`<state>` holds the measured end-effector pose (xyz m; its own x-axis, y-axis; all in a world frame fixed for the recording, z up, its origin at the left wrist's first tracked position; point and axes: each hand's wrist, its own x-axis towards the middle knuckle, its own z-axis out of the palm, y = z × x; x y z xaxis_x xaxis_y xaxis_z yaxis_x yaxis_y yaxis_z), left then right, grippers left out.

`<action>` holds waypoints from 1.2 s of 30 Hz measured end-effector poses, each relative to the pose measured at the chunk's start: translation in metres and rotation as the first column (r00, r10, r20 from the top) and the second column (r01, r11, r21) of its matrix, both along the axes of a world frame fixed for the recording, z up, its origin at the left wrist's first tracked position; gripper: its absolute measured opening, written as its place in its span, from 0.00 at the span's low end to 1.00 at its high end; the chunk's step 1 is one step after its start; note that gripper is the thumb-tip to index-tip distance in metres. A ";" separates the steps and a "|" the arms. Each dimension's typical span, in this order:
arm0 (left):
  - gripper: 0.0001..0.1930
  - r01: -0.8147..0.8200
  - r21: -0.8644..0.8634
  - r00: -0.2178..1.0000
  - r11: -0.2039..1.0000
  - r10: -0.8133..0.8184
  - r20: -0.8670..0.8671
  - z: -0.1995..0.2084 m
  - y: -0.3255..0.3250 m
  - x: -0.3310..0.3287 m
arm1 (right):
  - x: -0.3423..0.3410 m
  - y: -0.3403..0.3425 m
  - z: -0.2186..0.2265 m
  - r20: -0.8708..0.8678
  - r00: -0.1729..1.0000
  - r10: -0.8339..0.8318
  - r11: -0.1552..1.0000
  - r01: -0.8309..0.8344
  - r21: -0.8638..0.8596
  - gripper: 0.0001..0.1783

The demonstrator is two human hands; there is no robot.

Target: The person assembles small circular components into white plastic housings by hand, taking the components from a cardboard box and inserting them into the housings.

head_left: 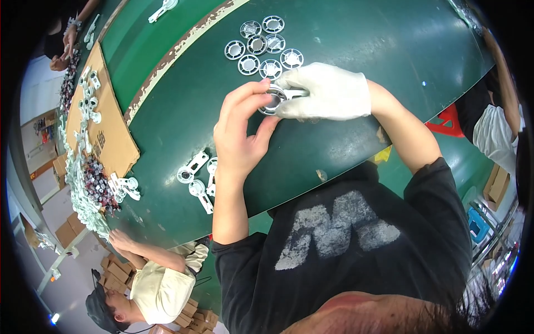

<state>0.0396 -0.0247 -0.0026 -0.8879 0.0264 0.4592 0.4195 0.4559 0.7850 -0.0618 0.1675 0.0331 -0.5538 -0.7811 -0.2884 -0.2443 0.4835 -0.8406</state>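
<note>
The white part (283, 97) lies crosswise: the left hand's (240, 121) fingers pinch its ring (267, 107); the gloved right hand (331, 92) grips its handle (296, 93).

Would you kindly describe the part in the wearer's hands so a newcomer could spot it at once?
Find the green table, then the silvery discs on it. Just below them in view, a bare left hand and a white-gloved right hand meet on the part. Unlike the loose discs, it has a white stem and is held.
</note>
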 end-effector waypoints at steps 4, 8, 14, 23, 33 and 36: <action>0.26 0.083 -0.089 0.985 0.993 -0.095 -0.143 -0.005 0.000 0.000 | 0.003 -0.003 -0.001 0.316 0.948 0.027 0.999 -0.015 -0.038 0.27; 0.31 0.102 0.172 0.995 0.980 -0.096 -0.041 0.001 0.003 -0.002 | 0.013 -0.008 -0.027 -0.046 0.998 0.032 0.974 -0.042 -0.224 0.25; 0.22 0.163 0.533 0.952 0.831 -0.275 0.138 -0.012 0.005 0.001 | 0.027 -0.011 -0.017 -0.352 0.936 0.024 0.999 -0.038 -0.034 0.23; 0.12 0.037 0.244 0.903 0.969 -0.137 0.408 0.024 -0.021 -0.018 | 0.026 -0.015 -0.018 -0.258 0.966 -0.026 0.999 0.017 -0.035 0.25; 0.21 -0.663 0.611 0.749 0.433 0.387 0.538 0.002 -0.200 -0.071 | 0.033 -0.017 -0.016 -0.350 0.929 -0.120 0.982 0.058 -0.181 0.20; 0.21 -0.614 0.422 0.767 0.667 0.377 0.520 0.006 -0.201 -0.043 | 0.029 -0.019 -0.030 -0.480 0.866 -0.142 0.972 0.030 -0.234 0.17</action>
<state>-0.0035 -0.2261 0.0039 -0.7829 -0.6125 -0.1091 -0.1055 -0.0422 0.9935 -0.0324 0.1490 0.0033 -0.6467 -0.7346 0.2052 -0.6172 0.3459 -0.7067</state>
